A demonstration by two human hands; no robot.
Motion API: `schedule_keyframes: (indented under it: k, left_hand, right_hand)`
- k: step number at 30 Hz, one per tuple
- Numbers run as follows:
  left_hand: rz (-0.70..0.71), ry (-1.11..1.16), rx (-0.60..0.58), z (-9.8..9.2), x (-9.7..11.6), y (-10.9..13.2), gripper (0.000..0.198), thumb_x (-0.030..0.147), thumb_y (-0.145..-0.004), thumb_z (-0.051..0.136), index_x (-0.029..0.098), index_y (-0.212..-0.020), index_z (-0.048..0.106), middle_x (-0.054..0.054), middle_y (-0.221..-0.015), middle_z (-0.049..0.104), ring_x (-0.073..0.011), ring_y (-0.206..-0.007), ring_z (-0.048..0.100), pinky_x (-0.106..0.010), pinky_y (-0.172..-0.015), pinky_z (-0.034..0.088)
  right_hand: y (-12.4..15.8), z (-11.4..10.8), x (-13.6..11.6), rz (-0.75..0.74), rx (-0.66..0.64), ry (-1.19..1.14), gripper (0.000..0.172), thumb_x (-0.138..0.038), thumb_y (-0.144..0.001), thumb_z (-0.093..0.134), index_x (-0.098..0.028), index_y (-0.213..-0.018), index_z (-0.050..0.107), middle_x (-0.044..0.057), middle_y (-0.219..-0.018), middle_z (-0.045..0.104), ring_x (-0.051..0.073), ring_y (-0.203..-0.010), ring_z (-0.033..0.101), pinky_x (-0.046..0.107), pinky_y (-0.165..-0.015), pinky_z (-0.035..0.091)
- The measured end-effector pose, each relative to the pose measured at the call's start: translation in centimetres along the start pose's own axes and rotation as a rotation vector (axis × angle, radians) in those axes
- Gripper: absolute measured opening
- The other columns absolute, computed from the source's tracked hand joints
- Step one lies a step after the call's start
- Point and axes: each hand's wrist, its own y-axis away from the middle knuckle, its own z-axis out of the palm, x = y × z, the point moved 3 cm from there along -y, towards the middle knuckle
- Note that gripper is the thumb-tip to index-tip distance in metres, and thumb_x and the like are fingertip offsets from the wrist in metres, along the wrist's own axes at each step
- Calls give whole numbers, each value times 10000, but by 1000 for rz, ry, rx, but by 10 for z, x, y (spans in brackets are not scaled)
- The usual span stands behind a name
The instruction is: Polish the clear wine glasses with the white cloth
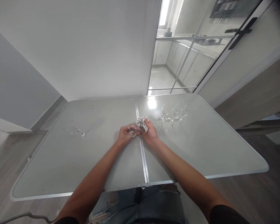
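Note:
Over the table's middle seam, my left hand (124, 135) is closed around the bowl of a clear wine glass (131, 131). The glass lies sideways, its bowl to the left and its foot end to the right. My right hand (151, 133) grips a crumpled white cloth with dark markings (142, 123) against the stem and foot end. The cloth and fingers partly hide that end of the glass. To the right stand several clear stemmed glasses (171, 118) in a group. Another clear glass (75, 129) is on the left half of the table.
The grey folding table (102, 168) has a pale metal rim and a metal seam (143, 161) down its middle. Behind it rises a white wall (95, 49). A glass-paned door (184, 59) with a dark handle stands at the back right.

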Motion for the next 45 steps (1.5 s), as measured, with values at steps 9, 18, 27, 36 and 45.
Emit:
schedule_keyframes:
  k: [9,18,27,36,45]
  left_hand:
    - [150,-25,317,-15,10,3,278,340,-711,863,170,-855,697,-113,-984,776,-260,-941,750,-446,-883,613]
    - [103,-182,343,-17,-2,5,262,358,-718,849,180,-830,693,-88,-896,788,-245,-842,770,-342,-756,633]
    - [81,-145,418,-24,0,4,286,376,-721,845,177,-845,682,-85,-887,782,-250,-870,768,-345,-757,633]
    - [54,-159,426,-24,-1,4,306,404,-718,843,182,-852,681,-83,-912,787,-234,-852,763,-355,-788,632]
    - [50,-141,417,-26,-4,3,301,384,-716,846,175,-849,676,-89,-902,783,-248,-880,765,-367,-812,627]
  right_hand:
    - [6,8,6,42,-80,-4,290,-454,-856,730,-228,-1032,682,31,-1028,755,186,-931,697,310,-784,577]
    - [10,10,-5,-37,-31,-35,267,-459,-850,743,-251,-1004,676,7,-1010,749,154,-917,692,267,-782,564]
    - [10,9,-5,1,-25,-9,299,-490,-850,733,-247,-1019,692,23,-1062,742,172,-958,683,275,-766,567]
    - [7,5,-1,92,-26,36,313,-516,-851,717,-257,-1023,683,13,-1023,743,163,-886,684,253,-677,545]
    - [8,5,2,136,-43,59,283,-484,-856,719,-236,-991,693,17,-977,740,155,-841,670,257,-684,542]
